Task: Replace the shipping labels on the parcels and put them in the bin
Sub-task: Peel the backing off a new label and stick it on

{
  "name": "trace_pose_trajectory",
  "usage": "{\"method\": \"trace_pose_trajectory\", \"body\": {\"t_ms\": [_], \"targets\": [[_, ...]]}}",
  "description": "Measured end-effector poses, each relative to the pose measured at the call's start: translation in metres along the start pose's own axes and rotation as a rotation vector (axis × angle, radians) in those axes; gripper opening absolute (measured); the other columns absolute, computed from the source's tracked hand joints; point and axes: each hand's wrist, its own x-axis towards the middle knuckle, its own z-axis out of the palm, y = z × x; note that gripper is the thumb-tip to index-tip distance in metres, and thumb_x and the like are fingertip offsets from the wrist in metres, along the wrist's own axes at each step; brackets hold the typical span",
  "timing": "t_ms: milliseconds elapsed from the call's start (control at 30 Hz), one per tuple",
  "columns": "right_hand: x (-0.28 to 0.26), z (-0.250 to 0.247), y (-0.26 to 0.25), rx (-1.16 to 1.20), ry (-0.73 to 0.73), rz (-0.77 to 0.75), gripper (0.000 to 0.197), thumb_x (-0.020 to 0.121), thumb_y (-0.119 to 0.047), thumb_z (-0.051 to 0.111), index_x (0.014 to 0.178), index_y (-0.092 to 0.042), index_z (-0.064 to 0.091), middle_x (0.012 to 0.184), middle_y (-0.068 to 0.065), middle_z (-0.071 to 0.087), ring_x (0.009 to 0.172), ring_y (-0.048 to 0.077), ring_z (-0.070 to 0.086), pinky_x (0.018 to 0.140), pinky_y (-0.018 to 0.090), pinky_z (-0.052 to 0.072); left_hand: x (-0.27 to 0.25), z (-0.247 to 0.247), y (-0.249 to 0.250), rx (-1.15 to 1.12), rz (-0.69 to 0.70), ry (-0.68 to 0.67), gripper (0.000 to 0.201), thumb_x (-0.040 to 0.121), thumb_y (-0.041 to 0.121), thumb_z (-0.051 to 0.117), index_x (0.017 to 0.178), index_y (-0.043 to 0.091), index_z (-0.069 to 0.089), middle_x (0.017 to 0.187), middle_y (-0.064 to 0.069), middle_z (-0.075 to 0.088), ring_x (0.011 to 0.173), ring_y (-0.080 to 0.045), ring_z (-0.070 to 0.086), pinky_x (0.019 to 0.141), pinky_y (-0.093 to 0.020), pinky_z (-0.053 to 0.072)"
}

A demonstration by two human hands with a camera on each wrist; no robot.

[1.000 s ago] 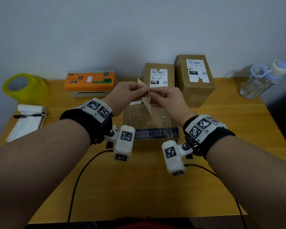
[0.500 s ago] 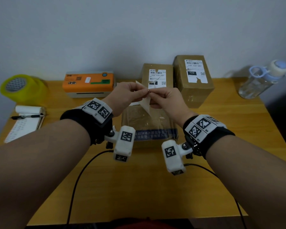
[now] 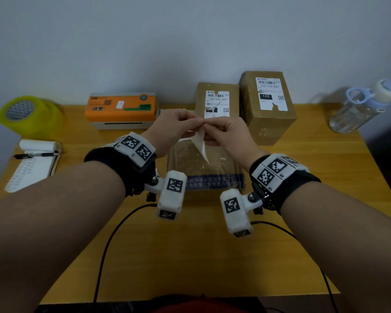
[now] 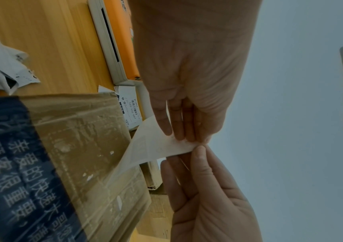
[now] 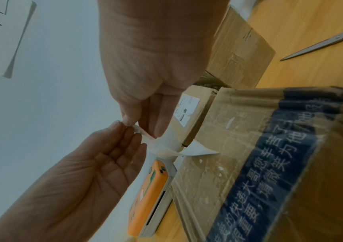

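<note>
Both hands, the left hand and right hand, pinched one label above the parcel. Probably they were separating its backing before sticking.

You're at a small parcel-packing desk: a wooden table against a plain wall, with an orange label printer, taped cardboard parcels, yellow tape roll and notepad.

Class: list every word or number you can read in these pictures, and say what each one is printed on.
"122-122-007": white shipping label on the shorter brown cardboard box.
"122-122-007" and "122": torn white label on the taller brown cardboard box.
White Chinese print on the dark blue tape band across the near brown parcel: too distorted to quote.
Orange label printer: characters blurred.
</note>
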Motion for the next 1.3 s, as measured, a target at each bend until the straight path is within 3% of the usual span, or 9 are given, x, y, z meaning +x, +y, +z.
{"method": "trace_pose_trajectory", "body": {"t_ms": [267, 467, 700, 867, 1033, 1167, 1233, 1300], "targets": [[-0.002, 0.004, -0.002, -0.037, 0.034, -0.056, 0.022, 0.092, -0.01, 0.06, 0.112, -0.011, 0.068, 0.099, 0.005, 0.07, 0.093, 0.018, 0.068, 0.078, 0.026, 0.058, -0.003, -0.003, 0.003, 0.006, 0.028, 0.015, 0.008, 0.088, 0.013, 0.063, 0.092, 0.007, 0.064, 0.09, -0.008, 0.068, 0.084, -0.014, 0.066, 0.081, -0.023, 0.056], [-0.002, 0.007, -0.004, -0.108, 0.022, -0.074, 0.022, 0.092, -0.009, 0.058, 0.11, -0.016, 0.069, 0.095, -0.002, 0.068, 0.095, 0.021, 0.067, 0.08, 0.029, 0.058, -0.004, -0.004, 0.002, 0.05, 0.019, 0.027, 0.017, 0.089, 0.015, 0.062, 0.098, 0.001, 0.064, 0.091, -0.009, 0.068, 0.083, -0.013, 0.066, 0.079, -0.022, 0.056], [-0.005, 0.015, -0.008, -0.111, 0.017, -0.074, 0.022, 0.092, -0.008, 0.059, 0.108, -0.018, 0.069, 0.089, -0.01, 0.067, 0.091, 0.019, 0.067, 0.08, 0.03, 0.058, -0.007, -0.005, 0.002, 0.099, 0.02, 0.066, 0.008, 0.09, 0.014, 0.058, 0.085, 0.01, 0.062, 0.088, -0.008, 0.065, 0.087, -0.018, 0.063, 0.085, -0.03, 0.054], [-0.009, 0.017, -0.013, -0.071, 0.02, -0.065, 0.016, 0.091, -0.012, 0.06, 0.105, -0.011, 0.07, 0.093, 0.0, 0.069, 0.092, 0.017, 0.067, 0.08, 0.029, 0.058, -0.011, -0.008, 0.001, 0.127, 0.046, 0.052, 0.007, 0.089, 0.012, 0.058, 0.083, 0.008, 0.06, 0.088, -0.011, 0.062, 0.09, -0.024, 0.062, 0.086, -0.031, 0.054], [-0.012, 0.017, -0.02, 0.047, -0.015, -0.005, 0.01, 0.089, -0.015, 0.064, 0.096, -0.012, 0.07, 0.088, 0.001, 0.071, 0.086, 0.013, 0.069, 0.081, 0.029, 0.058, -0.014, -0.01, 0.001, 0.293, 0.13, 0.079, 0.005, 0.088, 0.011, 0.058, 0.087, 0.007, 0.059, 0.076, -0.001, 0.055, 0.068, -0.008, 0.051, 0.062, -0.012, 0.046], [-0.01, 0.017, -0.022, 0.081, -0.017, 0.029, 0.017, 0.09, -0.015, 0.063, 0.101, -0.002, 0.068, 0.093, 0.011, 0.071, 0.087, 0.017, 0.068, 0.081, 0.031, 0.058, -0.016, -0.01, 0.002, 0.364, 0.179, 0.067, 0.003, 0.088, 0.009, 0.057, 0.087, 0.007, 0.058, 0.075, 0.001, 0.054, 0.066, -0.006, 0.049, 0.059, -0.007, 0.044], [-0.009, 0.017, -0.022, 0.088, -0.012, 0.038, 0.02, 0.091, -0.015, 0.062, 0.102, 0.001, 0.068, 0.093, 0.014, 0.07, 0.086, 0.018, 0.068, 0.081, 0.032, 0.058, -0.016, -0.009, 0.001, 0.376, 0.195, 0.063, 0.003, 0.088, 0.008, 0.057, 0.088, 0.006, 0.058, 0.078, -0.002, 0.055, 0.069, -0.009, 0.05, 0.063, -0.011, 0.046], [-0.009, 0.017, -0.022, 0.093, -0.001, 0.04, 0.017, 0.091, -0.013, 0.061, 0.101, 0.0, 0.067, 0.091, 0.014, 0.07, 0.085, 0.019, 0.068, 0.081, 0.033, 0.058, -0.016, -0.01, 0.001, 0.362, 0.199, 0.065, 0.004, 0.087, 0.008, 0.058, 0.088, 0.005, 0.059, 0.082, -0.011, 0.06, 0.075, -0.017, 0.055, 0.071, -0.023, 0.05]]}}
